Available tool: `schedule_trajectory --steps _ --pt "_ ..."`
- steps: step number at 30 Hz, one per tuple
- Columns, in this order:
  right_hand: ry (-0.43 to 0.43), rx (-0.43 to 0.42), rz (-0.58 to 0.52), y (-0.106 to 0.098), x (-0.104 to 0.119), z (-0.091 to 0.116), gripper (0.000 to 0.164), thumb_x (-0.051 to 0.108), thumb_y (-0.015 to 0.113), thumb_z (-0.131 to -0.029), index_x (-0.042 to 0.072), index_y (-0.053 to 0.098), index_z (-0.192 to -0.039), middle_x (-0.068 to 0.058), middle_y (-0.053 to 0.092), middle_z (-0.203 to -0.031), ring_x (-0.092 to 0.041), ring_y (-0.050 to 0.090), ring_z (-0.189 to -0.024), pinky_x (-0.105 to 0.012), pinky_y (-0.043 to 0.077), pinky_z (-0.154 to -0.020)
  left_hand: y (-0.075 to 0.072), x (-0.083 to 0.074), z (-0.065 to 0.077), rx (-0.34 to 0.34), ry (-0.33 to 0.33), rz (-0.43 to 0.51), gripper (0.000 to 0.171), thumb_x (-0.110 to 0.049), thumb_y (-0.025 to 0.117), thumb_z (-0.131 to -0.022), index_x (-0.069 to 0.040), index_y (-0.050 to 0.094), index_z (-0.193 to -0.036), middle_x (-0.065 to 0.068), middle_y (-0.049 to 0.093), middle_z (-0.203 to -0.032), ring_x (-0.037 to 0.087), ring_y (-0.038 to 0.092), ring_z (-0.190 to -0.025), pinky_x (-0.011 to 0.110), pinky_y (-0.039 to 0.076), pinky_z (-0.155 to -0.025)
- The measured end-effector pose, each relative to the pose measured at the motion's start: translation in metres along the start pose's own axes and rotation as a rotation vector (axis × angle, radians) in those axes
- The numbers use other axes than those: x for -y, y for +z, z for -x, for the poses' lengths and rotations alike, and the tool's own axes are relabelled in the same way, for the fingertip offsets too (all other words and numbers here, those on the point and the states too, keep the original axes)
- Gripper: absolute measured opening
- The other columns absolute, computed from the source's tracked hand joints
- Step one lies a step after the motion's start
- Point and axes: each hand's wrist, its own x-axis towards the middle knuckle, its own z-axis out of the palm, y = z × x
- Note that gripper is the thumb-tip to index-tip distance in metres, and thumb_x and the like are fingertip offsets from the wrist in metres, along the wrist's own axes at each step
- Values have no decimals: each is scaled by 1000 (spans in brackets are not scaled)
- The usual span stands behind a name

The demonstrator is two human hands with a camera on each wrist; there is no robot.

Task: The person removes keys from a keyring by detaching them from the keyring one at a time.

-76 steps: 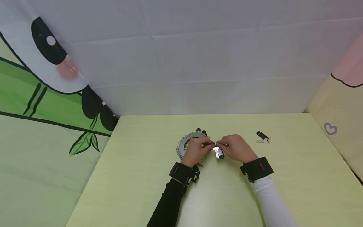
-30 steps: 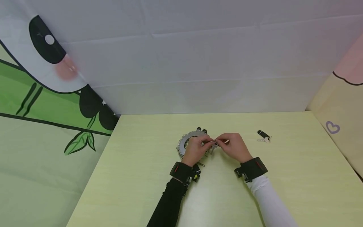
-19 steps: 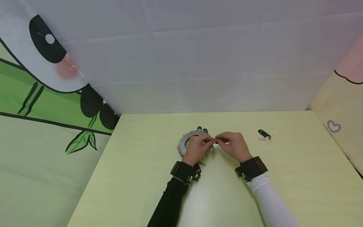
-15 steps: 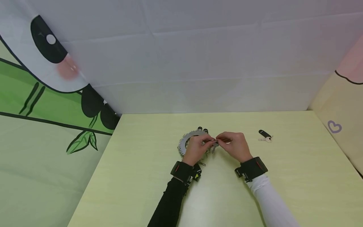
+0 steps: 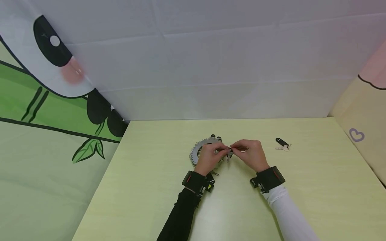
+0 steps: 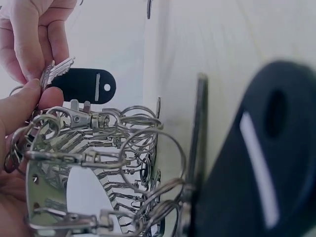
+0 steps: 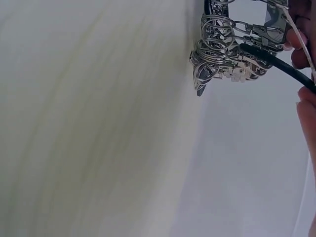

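Note:
A grey disc-shaped key holder edged with metal snap clasps lies on the table. Over its right side is my left hand, thumb and forefinger pinching a small key ring close to the clasps. My right hand meets it fingertip to fingertip and pinches a key with a black tag on the same ring. In the left wrist view the tag sticks out to the right beyond the fingers. My fingertips partly hide the ring.
Another key with a black tag lies on the pale table, off to the right. More black tags hang at the holder's far edge; one looms large in the left wrist view. A pale cloth backdrop rises behind the table.
The key and tag, seen spread below the fingers at first, have turned and lifted with the right hand, now largely covered. The right hand moved slightly up; the left stayed at the holder.

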Motion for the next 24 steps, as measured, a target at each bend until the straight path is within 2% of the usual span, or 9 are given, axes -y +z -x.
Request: schedule_trajectory --steps 7,12,16,24 --pt "-7 -3 54 4 5 6 10 2 76 -79 10 76 -86 -6 77 -79 -11 70 -69 -33 61 -59 -3 -1 6 7 10 3 8 -19 68 -92 -16 75 -93 1 75 -85 1 60 -73 21 50 -59" --pt "28 29 91 8 11 10 9 3 74 -83 10 72 -89 -7 76 -81 -12 69 -72 -33 61 -62 -6 -2 11 5 17 1 9 -20 68 -92 -16 76 -94 1 76 -85 1 60 -72 21 51 -60" --pt "50 45 101 10 15 12 10 3 73 -85 9 70 -92 -8 75 -84 -13 69 -76 -35 61 -65 -7 2 15 30 26 13 11 -24 66 -94 -17 75 -95 0 75 -86 0 59 -73 22 51 -60" --pt "11 84 149 16 26 19 10 4 70 -88 11 67 -95 -4 70 -88 -11 63 -75 -36 57 -64 -12 8 24 66 7 48 16 -27 60 -98 -17 72 -95 -1 72 -82 2 59 -73 24 52 -62"
